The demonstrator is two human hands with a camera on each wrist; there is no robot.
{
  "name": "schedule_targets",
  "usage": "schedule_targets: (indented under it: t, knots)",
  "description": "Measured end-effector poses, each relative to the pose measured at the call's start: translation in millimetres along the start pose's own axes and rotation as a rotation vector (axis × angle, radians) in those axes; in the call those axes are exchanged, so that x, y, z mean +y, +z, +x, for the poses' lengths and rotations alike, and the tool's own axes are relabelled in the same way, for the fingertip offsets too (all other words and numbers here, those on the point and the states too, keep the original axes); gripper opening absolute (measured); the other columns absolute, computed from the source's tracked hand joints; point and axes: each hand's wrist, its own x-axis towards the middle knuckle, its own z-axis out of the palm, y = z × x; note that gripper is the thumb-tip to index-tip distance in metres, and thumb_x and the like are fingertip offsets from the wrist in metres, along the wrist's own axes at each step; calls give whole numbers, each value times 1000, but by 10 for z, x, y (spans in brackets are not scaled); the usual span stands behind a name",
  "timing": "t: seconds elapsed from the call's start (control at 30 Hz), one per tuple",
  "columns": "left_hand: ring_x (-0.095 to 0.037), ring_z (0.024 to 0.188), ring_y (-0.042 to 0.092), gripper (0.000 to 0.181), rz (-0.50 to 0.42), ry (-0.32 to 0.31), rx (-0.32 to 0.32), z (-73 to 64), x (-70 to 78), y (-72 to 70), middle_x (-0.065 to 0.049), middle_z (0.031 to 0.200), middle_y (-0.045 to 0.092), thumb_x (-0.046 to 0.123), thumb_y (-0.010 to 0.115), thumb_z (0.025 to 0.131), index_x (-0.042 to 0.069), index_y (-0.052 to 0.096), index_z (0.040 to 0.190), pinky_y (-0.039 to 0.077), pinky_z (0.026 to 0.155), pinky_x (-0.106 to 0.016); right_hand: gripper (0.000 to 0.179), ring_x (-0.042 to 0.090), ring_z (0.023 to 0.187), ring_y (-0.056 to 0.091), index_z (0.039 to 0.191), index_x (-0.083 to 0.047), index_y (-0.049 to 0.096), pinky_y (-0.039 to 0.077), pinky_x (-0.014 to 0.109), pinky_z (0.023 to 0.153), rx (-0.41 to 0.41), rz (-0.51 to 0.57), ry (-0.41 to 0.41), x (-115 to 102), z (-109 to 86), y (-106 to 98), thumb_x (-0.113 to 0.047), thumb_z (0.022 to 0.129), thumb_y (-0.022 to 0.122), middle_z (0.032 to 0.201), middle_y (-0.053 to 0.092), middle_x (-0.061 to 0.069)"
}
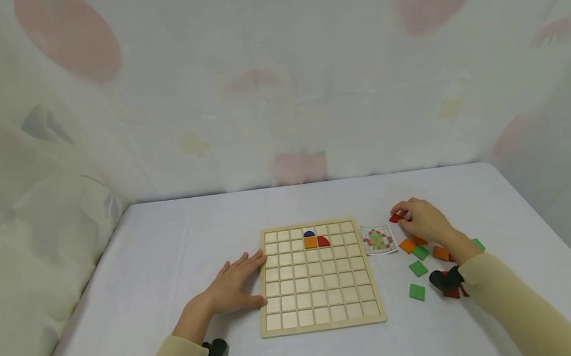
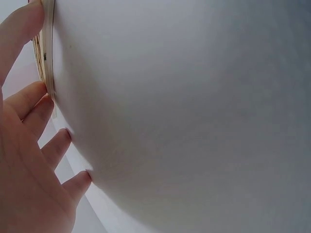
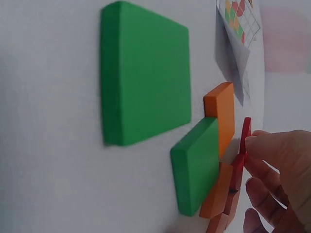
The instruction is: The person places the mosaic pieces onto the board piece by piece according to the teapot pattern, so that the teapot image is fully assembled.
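A pale wooden grid board (image 1: 302, 286) is laid on the white surface (image 1: 204, 227), its left edge touched by the left hand (image 1: 228, 286), whose grip is spread wide. A blue semicircle (image 1: 309, 234), an orange square (image 1: 310, 242) and a red quarter-round (image 1: 323, 242) are seated near the board's far edge. Right of the board, a red piece (image 3: 245, 135) is pinched in the narrow grip of the right hand (image 1: 425, 222). A printed pattern card (image 1: 379, 239) is placed between board and right hand; green squares (image 1: 417, 292) and orange pieces (image 1: 406, 246) are scattered nearby.
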Motion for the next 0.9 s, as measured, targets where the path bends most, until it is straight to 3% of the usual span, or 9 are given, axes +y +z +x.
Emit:
schedule_targets:
  t: [0.23,0.47,0.6,0.73,0.9]
  knots:
    - [-33,140,17,85,-1,7,4,6,-8,17,-3,152,23,38,73,75,13,31,144,9,107,-62,19,25,79,55,102,-2,63,50,42,73,3,-5,22,19,50,33,-10,84,62,89,59,12]
    - [-30,141,16,84,5,-12,1,1,-4,14,0,153,22,37,73,75,15,31,145,8,109,-60,26,20,67,48,94,-1,60,41,28,58,-12,-79,119,0,88,31,-25,84,64,78,55,8]
    - [-31,140,16,84,-2,-15,3,-5,6,10,-1,152,23,36,74,75,15,32,144,8,109,-60,30,20,65,47,89,-2,58,39,27,55,-17,-121,142,-14,86,15,-31,84,63,76,53,7]
    - [-32,140,17,83,-3,-10,6,-5,15,9,-2,152,24,35,74,75,14,32,144,9,108,-61,26,22,67,49,92,-2,60,43,31,59,-10,-109,119,5,76,5,-28,86,60,80,56,10]
    - [-32,140,17,84,8,-10,10,-2,26,0,-2,152,24,36,74,75,13,32,144,10,108,-61,26,23,74,51,111,-3,60,48,37,67,-40,-58,31,84,72,-7,-12,86,58,88,58,11]
